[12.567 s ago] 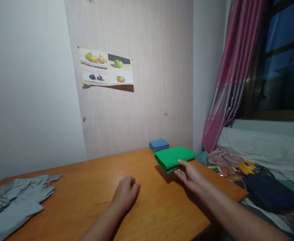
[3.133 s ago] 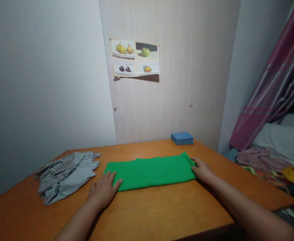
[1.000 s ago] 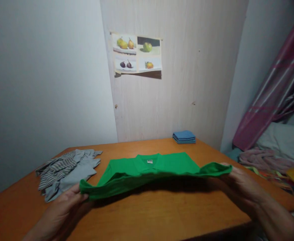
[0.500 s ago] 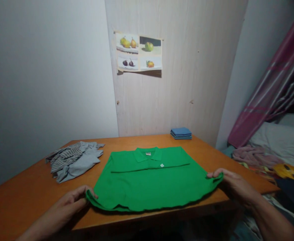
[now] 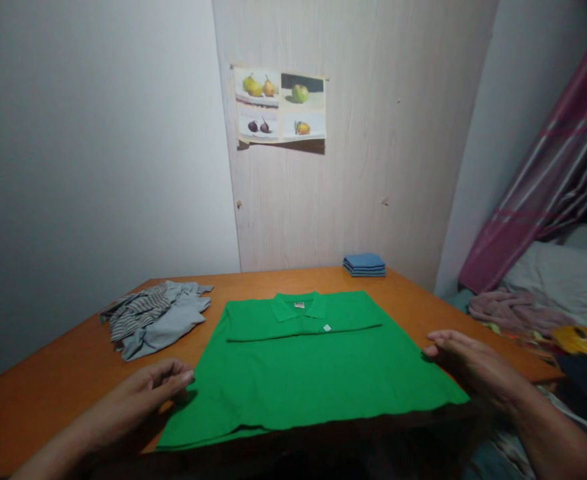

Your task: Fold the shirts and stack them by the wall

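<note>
A green collared shirt (image 5: 313, 373) lies spread on the table, collar at the far end and the sleeves folded across its upper part. Its hem reaches past the table's near edge. My left hand (image 5: 158, 387) is at the shirt's left side, fingers loosely curled and a little apart, casting a shadow on the cloth. At the right side edge is my right hand (image 5: 466, 363), thumb and fingers slightly apart. No cloth shows gripped in either hand.
On the orange table (image 5: 73, 393), a crumpled heap of grey and striped clothing (image 5: 161, 317) lies at left. Folded blue cloth (image 5: 364, 265) sits at the back right. Beyond the table's right side are a pink curtain (image 5: 518, 207) and piled bedding (image 5: 563, 280).
Both hands have let go of the hem corners. The raised hem has dropped flat toward me, and the hands now hover by the shirt's side edges.
</note>
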Motion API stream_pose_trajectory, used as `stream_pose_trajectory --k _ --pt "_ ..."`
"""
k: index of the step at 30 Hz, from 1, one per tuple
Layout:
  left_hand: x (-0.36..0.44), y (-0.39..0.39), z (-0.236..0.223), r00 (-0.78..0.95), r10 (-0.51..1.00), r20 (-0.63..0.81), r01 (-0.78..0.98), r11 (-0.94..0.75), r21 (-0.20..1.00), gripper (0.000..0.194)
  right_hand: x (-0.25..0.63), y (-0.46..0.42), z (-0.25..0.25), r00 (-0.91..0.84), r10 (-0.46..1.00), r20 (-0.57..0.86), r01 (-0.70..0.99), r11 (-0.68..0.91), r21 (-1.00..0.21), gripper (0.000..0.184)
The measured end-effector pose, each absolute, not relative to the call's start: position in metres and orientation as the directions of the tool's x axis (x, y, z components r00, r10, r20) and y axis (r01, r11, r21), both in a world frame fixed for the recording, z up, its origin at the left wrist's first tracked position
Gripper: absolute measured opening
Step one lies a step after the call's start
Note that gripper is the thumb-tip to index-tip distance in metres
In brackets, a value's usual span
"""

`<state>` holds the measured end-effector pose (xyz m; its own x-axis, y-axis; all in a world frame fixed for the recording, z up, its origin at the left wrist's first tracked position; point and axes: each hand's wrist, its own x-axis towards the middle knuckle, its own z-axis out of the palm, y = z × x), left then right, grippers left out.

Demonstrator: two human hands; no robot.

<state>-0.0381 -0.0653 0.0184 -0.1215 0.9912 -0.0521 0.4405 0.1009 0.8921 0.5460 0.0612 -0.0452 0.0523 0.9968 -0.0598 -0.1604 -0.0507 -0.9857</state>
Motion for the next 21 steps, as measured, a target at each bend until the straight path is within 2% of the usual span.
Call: stream_pose_trajectory --k 5,11,15,18,21 --pt "-0.050 -0.028 0.027 0.001 0.999 0.038 0.561 -0.032 0.827 0.050 0.539 0.074 -0.039 0.074 0.997 -0.037 -0.122 -0.027 -0.992 0.031" --pt "-0.040 0.023 0.043 0.013 0.994 0.112 0.655 -0.093 0.750 0.050 0.513 0.094 0.001 0.012 0.994 0.107 0.202 0.102 -0.974 0.031" --pt "-0.030 0.065 0.036 0.031 0.986 0.167 0.694 -0.141 0.706 0.043 0.492 0.122 0.018 -0.098 0.987 0.131 0.357 0.158 -0.921 0.028" --pt "-0.024 0.097 0.025 0.028 0.981 0.192 0.770 -0.144 0.621 0.037 0.473 0.153 0.021 -0.200 0.971 0.134 0.489 0.217 -0.845 0.020" --pt "-0.017 0.124 0.013 0.017 0.977 0.214 0.861 -0.123 0.494 0.032 0.452 0.188 0.017 -0.257 0.955 0.149 0.692 0.290 -0.662 0.014"
